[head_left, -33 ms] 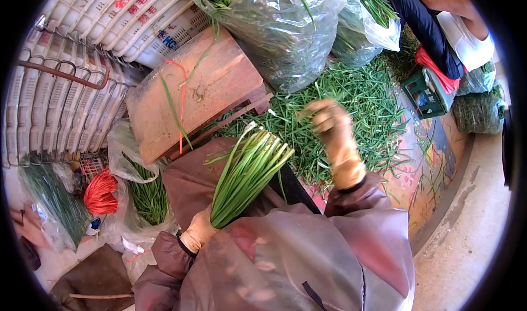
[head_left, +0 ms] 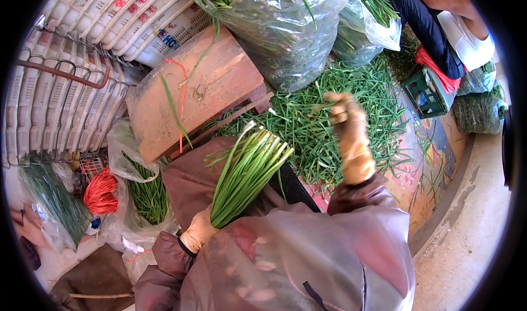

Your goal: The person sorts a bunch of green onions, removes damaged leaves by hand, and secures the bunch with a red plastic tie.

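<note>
My left hand (head_left: 198, 232), in a tan glove, is closed around the lower end of a bunch of green garlic chives (head_left: 247, 174). The bunch slants up and right across my lap, pale cut ends at the top. My right hand (head_left: 349, 132), gloved too, is raised over a heap of loose green leaves (head_left: 307, 121) on the floor. Motion smears its fingers, so I cannot tell whether they hold anything. A dark brown waterproof apron (head_left: 263, 256) covers my lap, below the bunch.
A wooden bench (head_left: 203, 86) with red ties stands ahead-left, beside stacked white crates (head_left: 71, 102). Large plastic bags (head_left: 274, 36) of greens are at the back. Red twine (head_left: 101, 192) lies left. Another person (head_left: 455, 36) sits far right near a green crate (head_left: 425, 94).
My right hand has moved a little to the right over the leaf heap. My left hand and the chives have stayed in place.
</note>
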The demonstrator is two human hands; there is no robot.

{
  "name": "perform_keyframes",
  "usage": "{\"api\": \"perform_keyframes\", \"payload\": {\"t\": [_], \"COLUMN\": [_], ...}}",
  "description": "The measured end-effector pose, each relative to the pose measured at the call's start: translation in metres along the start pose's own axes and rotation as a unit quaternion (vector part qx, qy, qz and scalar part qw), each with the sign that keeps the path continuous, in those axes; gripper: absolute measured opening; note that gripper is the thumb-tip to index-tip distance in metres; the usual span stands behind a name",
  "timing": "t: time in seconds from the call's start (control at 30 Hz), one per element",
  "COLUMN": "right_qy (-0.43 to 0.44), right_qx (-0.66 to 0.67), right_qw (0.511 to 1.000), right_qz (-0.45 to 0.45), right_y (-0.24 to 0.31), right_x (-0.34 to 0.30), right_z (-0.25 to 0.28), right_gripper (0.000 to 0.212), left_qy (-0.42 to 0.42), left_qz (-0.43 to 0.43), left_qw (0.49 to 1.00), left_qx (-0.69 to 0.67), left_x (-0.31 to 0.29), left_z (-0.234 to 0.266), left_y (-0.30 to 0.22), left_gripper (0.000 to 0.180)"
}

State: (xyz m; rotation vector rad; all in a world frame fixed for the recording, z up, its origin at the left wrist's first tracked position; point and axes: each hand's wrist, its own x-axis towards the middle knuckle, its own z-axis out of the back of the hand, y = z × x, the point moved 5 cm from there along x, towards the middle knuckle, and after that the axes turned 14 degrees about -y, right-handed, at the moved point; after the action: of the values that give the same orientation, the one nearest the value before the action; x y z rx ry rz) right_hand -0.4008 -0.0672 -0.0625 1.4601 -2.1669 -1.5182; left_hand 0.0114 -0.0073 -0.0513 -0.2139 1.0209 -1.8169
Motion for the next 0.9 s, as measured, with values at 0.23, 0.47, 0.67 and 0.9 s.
{"api": "perform_keyframes", "payload": {"t": [0.23, 0.47, 0.67, 0.9], "right_qy": [0.096, 0.204, 0.191, 0.26], "right_qx": [-0.654, -0.639, -0.626, -0.634], "right_qw": [0.698, 0.723, 0.729, 0.728], "right_qz": [0.274, 0.167, 0.201, 0.039], "right_y": [-0.003, -0.071, -0.082, -0.09], "right_x": [-0.069, -0.084, -0.084, -0.075], "right_z": [-0.037, -0.069, -0.082, -0.102], "right_gripper": [0.042, 0.04, 0.05, 0.033], "left_qy": [0.017, 0.008, -0.017, -0.075], "left_qz": [-0.037, 0.138, 0.054, 0.13], "left_qw": [0.999, 0.983, 0.99, 0.982], "left_qx": [-0.01, -0.118, -0.126, -0.116], "left_x": [0.0, -0.001, -0.004, -0.021], "left_z": [-0.003, 0.002, 0.0, -0.003], "left_y": [-0.004, 0.005, 0.0, 0.033], "left_gripper": [0.038, 0.032, 0.036, 0.033]}}
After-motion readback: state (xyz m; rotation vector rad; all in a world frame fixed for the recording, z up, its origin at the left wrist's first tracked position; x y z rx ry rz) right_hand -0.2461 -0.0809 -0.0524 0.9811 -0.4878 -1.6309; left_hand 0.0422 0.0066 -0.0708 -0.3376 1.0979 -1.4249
